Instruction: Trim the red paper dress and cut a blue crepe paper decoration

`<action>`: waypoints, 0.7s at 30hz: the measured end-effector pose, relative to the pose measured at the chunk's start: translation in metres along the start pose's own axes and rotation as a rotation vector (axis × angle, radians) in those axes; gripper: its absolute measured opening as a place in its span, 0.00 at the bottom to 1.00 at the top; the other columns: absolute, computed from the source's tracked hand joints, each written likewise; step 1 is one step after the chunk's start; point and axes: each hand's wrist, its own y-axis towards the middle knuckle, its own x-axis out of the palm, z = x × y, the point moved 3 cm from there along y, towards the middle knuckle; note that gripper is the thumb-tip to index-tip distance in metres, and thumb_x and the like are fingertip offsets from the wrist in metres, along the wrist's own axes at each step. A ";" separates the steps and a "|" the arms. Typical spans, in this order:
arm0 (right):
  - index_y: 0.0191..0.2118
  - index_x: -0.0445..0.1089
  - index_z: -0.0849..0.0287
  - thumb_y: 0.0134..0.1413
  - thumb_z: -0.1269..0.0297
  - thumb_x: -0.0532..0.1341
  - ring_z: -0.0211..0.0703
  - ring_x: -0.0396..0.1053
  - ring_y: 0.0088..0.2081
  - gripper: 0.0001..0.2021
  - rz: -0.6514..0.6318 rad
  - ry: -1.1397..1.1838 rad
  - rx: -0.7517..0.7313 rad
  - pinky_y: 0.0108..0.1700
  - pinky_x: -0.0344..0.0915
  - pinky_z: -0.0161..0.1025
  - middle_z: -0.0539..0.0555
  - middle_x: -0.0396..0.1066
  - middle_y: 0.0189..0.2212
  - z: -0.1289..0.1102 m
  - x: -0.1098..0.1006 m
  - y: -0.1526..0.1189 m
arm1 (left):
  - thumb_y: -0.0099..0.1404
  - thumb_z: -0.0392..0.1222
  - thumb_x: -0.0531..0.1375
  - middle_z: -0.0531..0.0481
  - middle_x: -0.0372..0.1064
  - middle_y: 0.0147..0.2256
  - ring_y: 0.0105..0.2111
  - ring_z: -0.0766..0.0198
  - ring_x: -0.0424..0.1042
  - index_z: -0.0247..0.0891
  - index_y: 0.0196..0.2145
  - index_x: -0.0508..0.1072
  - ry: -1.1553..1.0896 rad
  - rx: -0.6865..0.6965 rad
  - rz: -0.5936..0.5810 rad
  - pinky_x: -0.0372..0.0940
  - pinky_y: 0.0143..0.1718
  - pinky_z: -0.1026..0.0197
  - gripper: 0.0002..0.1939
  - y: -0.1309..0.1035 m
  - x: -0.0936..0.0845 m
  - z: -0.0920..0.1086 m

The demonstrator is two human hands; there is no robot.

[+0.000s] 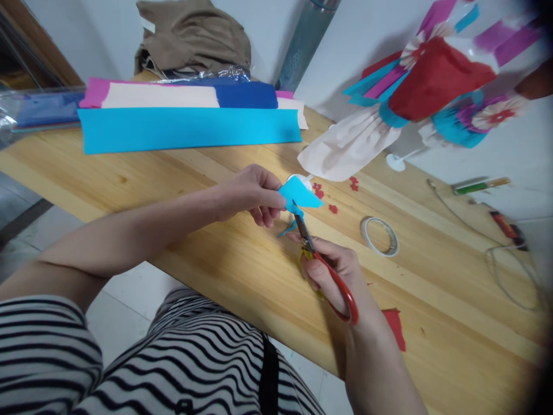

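Between the thumb and fingers of my left hand (254, 196) is a small piece of blue paper (300, 193), pinched at its left edge. My right hand (332, 268) grips a pair of scissors (309, 237) by its handles, one red and one yellow. Their blades meet the lower edge of the blue piece, and a narrow strip curls down beside them. Just beyond, several small red cut shapes (333, 208) lie on the wooden table. A white round base (298, 181) is partly hidden behind the blue piece.
Long folded paper strips, the front one blue (190, 129), lie at the back left. A paper dress (436, 80) stands at the back right. Nearby are a tape roll (379, 236), a red scrap (395, 328), a cable (503, 276), a flask (306, 43) and brown cloth (194, 37).
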 end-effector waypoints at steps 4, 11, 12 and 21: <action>0.51 0.82 0.57 0.57 0.31 0.67 0.36 0.47 0.22 0.33 0.000 -0.018 0.012 0.27 0.42 0.39 0.42 0.52 0.19 -0.001 0.000 -0.001 | 0.66 0.38 0.61 0.50 0.73 0.23 0.22 0.68 0.72 0.32 0.24 0.76 -0.051 0.000 0.026 0.66 0.27 0.65 0.13 -0.003 0.000 0.003; 0.50 0.82 0.57 0.58 0.33 0.67 0.35 0.47 0.22 0.30 0.002 -0.022 0.004 0.27 0.42 0.39 0.43 0.52 0.19 -0.004 0.002 -0.001 | 0.65 0.32 0.61 0.51 0.73 0.23 0.22 0.70 0.72 0.31 0.25 0.75 -0.053 0.038 0.020 0.66 0.27 0.67 0.10 0.000 -0.002 0.001; 0.50 0.82 0.57 0.58 0.33 0.67 0.35 0.47 0.22 0.31 0.002 -0.015 0.000 0.27 0.42 0.39 0.43 0.52 0.19 -0.003 0.002 -0.001 | 0.63 0.32 0.62 0.51 0.73 0.23 0.22 0.70 0.73 0.31 0.24 0.75 -0.044 0.045 0.013 0.67 0.26 0.67 0.10 0.002 -0.003 0.000; 0.54 0.82 0.57 0.58 0.32 0.66 0.36 0.49 0.23 0.33 -0.082 -0.031 -0.016 0.26 0.45 0.39 0.44 0.55 0.20 0.008 -0.007 0.003 | 0.58 0.32 0.62 0.52 0.74 0.21 0.21 0.69 0.74 0.33 0.22 0.76 -0.030 0.039 -0.040 0.66 0.24 0.68 0.08 0.008 -0.004 -0.007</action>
